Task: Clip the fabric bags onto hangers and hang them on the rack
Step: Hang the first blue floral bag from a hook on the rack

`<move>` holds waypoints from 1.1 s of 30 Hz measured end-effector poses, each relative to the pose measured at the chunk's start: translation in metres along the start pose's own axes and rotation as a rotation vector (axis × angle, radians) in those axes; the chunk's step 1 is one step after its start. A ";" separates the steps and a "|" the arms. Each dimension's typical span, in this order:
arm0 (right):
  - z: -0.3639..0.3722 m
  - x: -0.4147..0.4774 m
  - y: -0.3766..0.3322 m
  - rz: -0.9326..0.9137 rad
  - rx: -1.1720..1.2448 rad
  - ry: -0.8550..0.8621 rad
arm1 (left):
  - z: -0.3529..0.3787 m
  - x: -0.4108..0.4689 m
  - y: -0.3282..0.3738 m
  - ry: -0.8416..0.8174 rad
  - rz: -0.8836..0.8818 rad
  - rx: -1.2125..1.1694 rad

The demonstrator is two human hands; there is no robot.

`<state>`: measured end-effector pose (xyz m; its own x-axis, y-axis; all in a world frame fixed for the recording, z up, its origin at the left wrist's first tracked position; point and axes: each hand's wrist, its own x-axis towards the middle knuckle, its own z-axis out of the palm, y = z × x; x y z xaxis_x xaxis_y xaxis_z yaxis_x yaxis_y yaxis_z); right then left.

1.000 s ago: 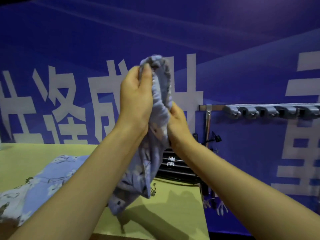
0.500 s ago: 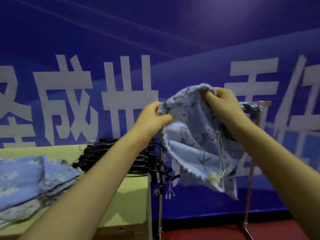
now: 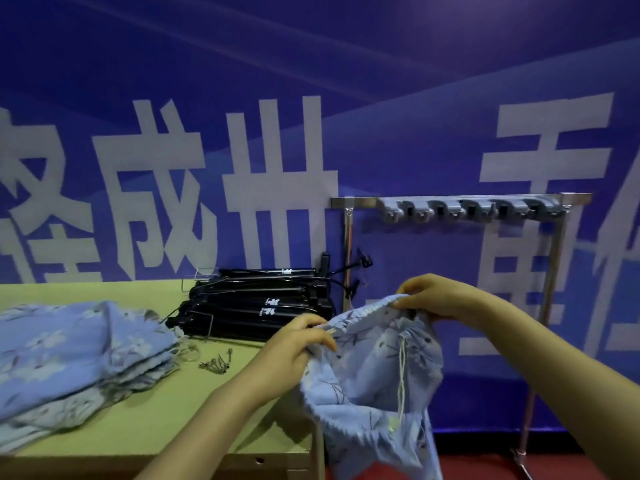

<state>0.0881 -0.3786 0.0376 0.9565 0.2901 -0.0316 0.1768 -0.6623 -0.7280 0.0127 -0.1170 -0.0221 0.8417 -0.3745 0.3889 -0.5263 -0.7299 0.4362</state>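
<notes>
Fabric bag [image 3: 374, 375] has dropped lower and spread out beside the tabletop [image 3: 156, 420], its top hem pinched by my left hand [image 3: 298, 344] and right hand [image 3: 440, 299]. I judge it ready for clipping; hangers [image 3: 263, 306] lie stacked behind, rack [image 3: 450, 199] holds no bags.

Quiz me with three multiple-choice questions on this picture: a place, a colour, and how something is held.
1. Where is the stack of black hangers? A on the table; B on a chair; C in a drawer.
2. What colour is the held drawstring bag? A red; B light blue; C black.
3. The bag is: A folded flat; B gripped by both hands; C clipped up.
1A: they lie at the table's far side. 2B: pale blue flowered cloth. 3B: left hand and right hand grip its top rim.
</notes>
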 end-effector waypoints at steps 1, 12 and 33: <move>0.006 0.004 0.000 0.007 -0.028 -0.008 | 0.002 0.001 -0.004 -0.003 -0.028 -0.033; 0.112 0.043 -0.074 -0.419 -0.081 0.039 | -0.005 -0.028 -0.051 0.143 -0.430 -0.351; 0.248 0.125 -0.104 -0.608 -0.459 -0.139 | -0.026 -0.075 -0.097 0.144 -0.565 -0.405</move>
<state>0.1317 -0.1018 -0.0602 0.6281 0.7583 0.1747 0.7688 -0.5701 -0.2896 -0.0027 -0.0030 -0.0721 0.9895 0.0983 0.1055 -0.0410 -0.5095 0.8595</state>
